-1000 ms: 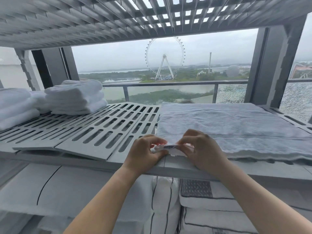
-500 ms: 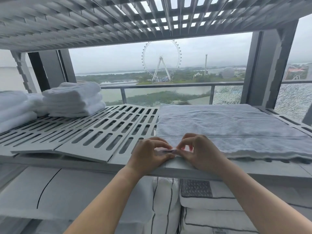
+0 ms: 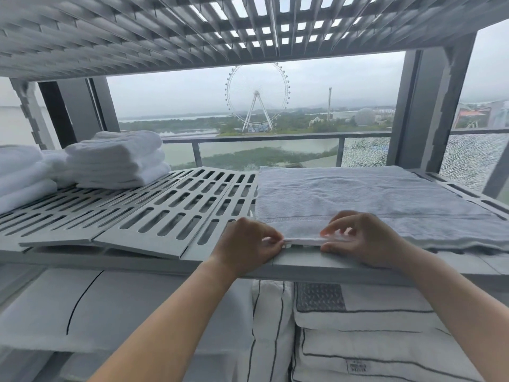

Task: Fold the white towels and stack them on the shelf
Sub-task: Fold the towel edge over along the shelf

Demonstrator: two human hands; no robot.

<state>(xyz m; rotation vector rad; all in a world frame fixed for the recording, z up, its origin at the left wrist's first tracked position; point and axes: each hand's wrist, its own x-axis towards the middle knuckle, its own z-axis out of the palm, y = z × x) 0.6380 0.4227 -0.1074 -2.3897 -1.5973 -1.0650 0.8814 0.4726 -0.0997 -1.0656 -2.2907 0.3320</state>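
Head view: the flat white terry towel [image 3: 358, 194] lies spread on the right half of the grey slotted plastic shelf [image 3: 165, 213], its near edge at the shelf's front lip. A second ago a small printed label showed between the hands; now it is out of sight, apparently tucked under the hem. The left hand [image 3: 248, 244] pinches the towel's near left corner with curled fingers. The right hand [image 3: 363, 238] pinches the same edge just beside it, fingers blurred. With the label hidden, folding probably comes next. A stack of folded white towels [image 3: 118, 161] sits at the shelf's left rear.
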